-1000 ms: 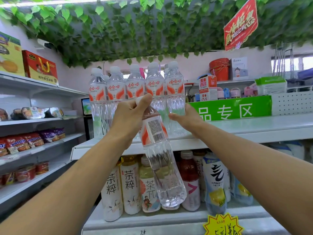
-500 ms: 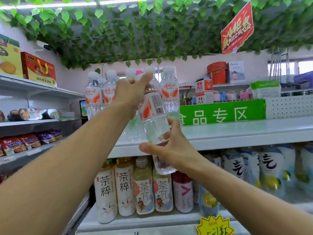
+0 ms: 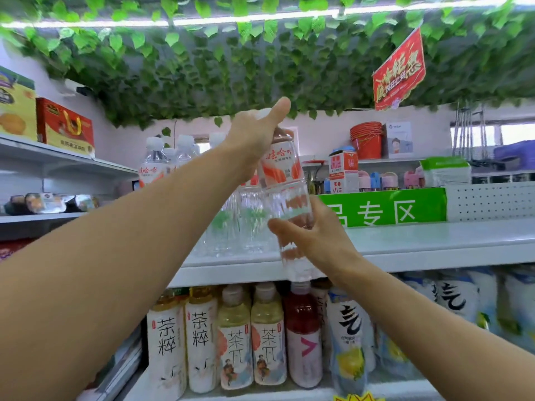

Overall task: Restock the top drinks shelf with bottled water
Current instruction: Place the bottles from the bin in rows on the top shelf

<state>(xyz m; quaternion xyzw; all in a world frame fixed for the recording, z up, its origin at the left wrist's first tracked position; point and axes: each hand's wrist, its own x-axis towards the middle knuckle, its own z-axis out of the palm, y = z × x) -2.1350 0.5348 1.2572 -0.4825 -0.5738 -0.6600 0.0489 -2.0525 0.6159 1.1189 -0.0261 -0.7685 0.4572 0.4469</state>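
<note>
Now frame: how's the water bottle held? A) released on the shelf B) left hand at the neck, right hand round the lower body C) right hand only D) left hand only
B: the left hand grips the water bottle at its neck, and the right hand wraps its clear lower body.

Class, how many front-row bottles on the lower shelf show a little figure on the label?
2. One tea bottle stands just left of the other, which is next to the red bottle. More may be hidden behind them.
</note>
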